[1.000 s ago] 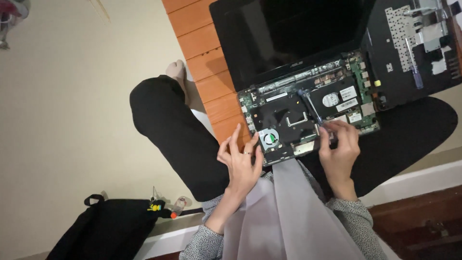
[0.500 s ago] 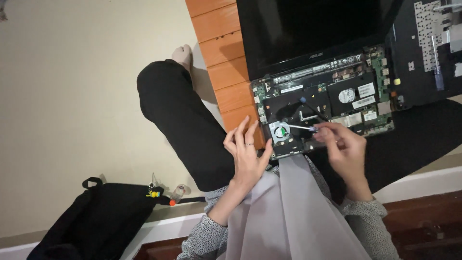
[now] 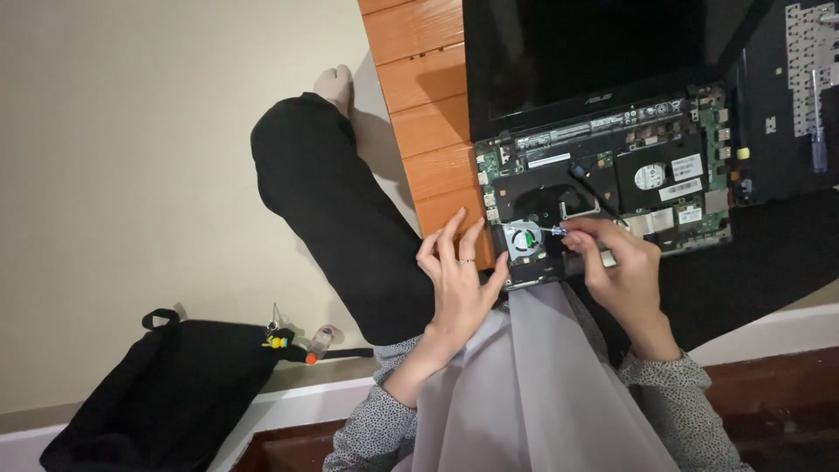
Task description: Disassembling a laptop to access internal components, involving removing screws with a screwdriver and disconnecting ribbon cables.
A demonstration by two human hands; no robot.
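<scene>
Right hand [image 3: 622, 267] grips screwdriver [image 3: 553, 231], shaft lying sideways, tip at fan [image 3: 524, 239] in open laptop [image 3: 612, 188]. Left hand [image 3: 459, 280] loose, fingers spread, touching the laptop edge just left of fan.

A home room: plain floor [image 3: 131, 131], black bag [image 3: 166, 393], low wooden table [image 3: 419, 87].

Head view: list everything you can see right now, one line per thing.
laptop: one, black, opened up with its green board bare, on the wooden table
cooling fan: one, grey, near corner of the laptop
small screwdriver: one, silver, tip at the fan
keyboard panel: one, black, right of the laptop
wooden table: one, orange-brown
bag: one, black, floor lower left
left hand: open, on the laptop edge
right hand: fingers pinch the screwdriver
</scene>
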